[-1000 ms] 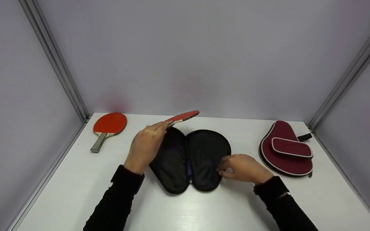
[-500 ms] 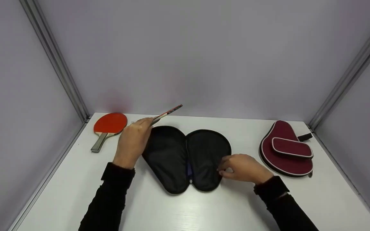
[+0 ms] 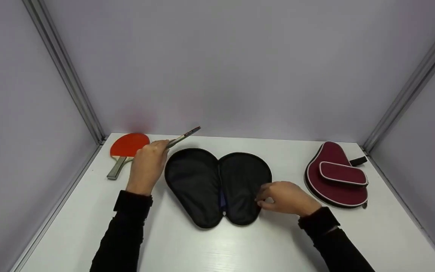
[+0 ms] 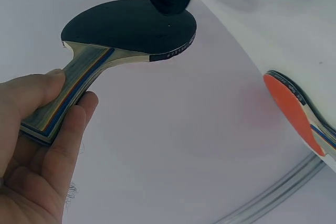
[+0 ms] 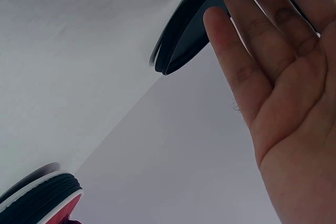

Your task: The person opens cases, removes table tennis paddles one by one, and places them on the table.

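My left hand (image 3: 147, 164) grips a table tennis paddle (image 3: 182, 136) by its striped handle, raised beyond the left half of the black case (image 3: 195, 185). In the left wrist view the paddle's black face (image 4: 126, 24) shows, with thumb and fingers on either side of the handle. The case lies unzipped and spread flat in the middle of the table. At its right half rests my right hand (image 3: 287, 198); in the right wrist view its fingers (image 5: 247, 35) look fairly straight over the zipper edge (image 5: 181, 40). The thumb is mostly out of that view.
A second paddle (image 3: 130, 145), red side up, lies at the back left of the white table (image 3: 217, 249). At the right is a maroon paddle case (image 3: 338, 181) with white piping and a small pouch. Grey walls stand at the back and sides.
The left hand has moved left, carrying the paddle away from over the case; the paddle has turned edge-on to the head view. The right hand and case stay put.
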`<state>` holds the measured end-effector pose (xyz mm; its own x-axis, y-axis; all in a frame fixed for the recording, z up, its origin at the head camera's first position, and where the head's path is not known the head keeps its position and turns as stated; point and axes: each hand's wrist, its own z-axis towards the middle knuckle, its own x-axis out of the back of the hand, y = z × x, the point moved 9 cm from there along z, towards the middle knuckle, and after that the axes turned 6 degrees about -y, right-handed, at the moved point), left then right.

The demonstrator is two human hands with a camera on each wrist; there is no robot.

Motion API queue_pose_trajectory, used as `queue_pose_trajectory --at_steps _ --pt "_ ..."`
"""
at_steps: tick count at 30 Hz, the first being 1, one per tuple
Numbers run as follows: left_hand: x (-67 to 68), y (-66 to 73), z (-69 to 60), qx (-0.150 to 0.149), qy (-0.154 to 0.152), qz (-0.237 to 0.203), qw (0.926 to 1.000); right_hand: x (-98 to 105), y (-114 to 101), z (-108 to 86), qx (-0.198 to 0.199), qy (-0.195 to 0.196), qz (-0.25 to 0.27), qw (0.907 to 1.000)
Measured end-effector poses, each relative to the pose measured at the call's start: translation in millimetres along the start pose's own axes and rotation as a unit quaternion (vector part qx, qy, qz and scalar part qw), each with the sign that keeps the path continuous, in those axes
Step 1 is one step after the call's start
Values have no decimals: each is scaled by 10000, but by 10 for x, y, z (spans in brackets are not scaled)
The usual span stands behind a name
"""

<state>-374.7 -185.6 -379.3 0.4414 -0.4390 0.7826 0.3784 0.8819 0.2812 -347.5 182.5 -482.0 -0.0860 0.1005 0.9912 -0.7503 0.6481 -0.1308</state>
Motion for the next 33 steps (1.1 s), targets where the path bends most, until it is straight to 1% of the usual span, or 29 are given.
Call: queue_pose_trajectory --at_steps 8,14,17,21,27,29,33 --pt "-79 -167 -8 247 -226 194 9992 0 -15 12 33 30 -10 10000" --pt "-114 -252 -12 398 -350 445 9976 5 -36 14 93 43 -54 9999" --pt "-127 -286 -15 479 -399 558 9965 6 -23 6 47 12 -43 10000" --pt "-109 -297 -22 453 -288 709 9960 4 -17 5 57 17 -45 10000" --pt "-30 -277 -34 337 138 702 9969 -15 0 8 31 -4 -29 10000" --pt "-20 -275 -35 348 185 653 9971 -18 8 8 19 -4 -14 10000" --pt "-22 -278 -29 385 164 671 9969 -12 15 9 14 18 10 10000"
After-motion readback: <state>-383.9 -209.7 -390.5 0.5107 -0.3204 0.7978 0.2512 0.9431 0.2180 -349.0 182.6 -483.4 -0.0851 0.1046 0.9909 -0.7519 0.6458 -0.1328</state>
